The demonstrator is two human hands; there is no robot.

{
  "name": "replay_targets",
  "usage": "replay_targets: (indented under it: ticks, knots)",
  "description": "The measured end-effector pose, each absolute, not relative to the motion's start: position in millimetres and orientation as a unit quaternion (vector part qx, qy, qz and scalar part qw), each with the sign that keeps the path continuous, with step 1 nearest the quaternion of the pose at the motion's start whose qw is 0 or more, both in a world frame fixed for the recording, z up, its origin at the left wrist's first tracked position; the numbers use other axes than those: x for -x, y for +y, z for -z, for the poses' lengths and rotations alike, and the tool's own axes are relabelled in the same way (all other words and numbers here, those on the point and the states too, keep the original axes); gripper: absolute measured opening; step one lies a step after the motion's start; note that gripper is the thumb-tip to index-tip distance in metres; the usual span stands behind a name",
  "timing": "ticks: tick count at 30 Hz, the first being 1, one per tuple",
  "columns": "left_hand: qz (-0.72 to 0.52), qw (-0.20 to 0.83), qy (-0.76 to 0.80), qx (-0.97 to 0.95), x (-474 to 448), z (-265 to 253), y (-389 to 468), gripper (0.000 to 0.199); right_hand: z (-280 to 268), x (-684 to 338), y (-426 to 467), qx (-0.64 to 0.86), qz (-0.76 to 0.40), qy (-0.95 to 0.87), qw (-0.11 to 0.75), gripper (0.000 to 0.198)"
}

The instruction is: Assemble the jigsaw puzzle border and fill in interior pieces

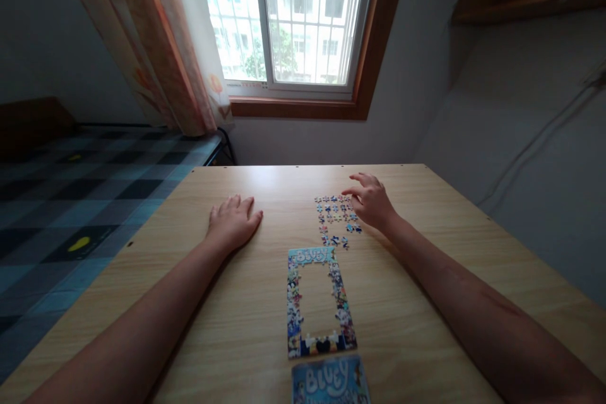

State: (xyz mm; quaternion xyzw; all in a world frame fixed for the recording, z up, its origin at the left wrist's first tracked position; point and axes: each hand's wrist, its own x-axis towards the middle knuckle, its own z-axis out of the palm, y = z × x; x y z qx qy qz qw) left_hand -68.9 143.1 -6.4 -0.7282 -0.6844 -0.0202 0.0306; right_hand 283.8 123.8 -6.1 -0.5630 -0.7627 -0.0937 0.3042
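Observation:
My left hand [231,222] lies flat on the wooden table [255,303], fingers spread, holding nothing. Over the right edge of a group of loose jigsaw pieces [335,208] hovers my right hand [370,199], its fingers curved and apart, with no piece visible in them. The loose pieces are laid out in rough rows. Nearer to me is a partly assembled jigsaw puzzle [293,303], a joined rectangular border with "BLUEY" along its top and bare table inside. Below it, a blue box or card [329,382] with the same lettering is cut off by the frame's bottom.
A bed with a checked cover [108,183] stands left of the table. Behind the table are a barred window [307,19] and a patterned curtain [156,38]. A wooden shelf [530,6] hangs at upper right, and a cable [534,132] runs along the right wall.

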Motion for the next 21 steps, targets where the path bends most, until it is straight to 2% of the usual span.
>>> replay_targets:
  ticks: [5, 14, 21]
  knots:
    - [0.020, 0.031, -0.682, 0.730, 68.9, 6.5, 143.4, 0.066, 10.4, -277.2, 121.0, 0.559, 0.058, -0.781, 0.272, 0.034]
    - [0.019, 0.025, -0.685, 0.728, 69.6, 6.1, 143.3, 0.066, 7.9, -290.5, 123.0, 0.573, 0.012, -0.760, 0.307, 0.039]
    - [0.019, 0.025, -0.684, 0.728, 68.9, 5.0, 142.1, 0.067, 9.9, -281.8, 118.1, 0.544, 0.012, -0.794, 0.271, 0.041]
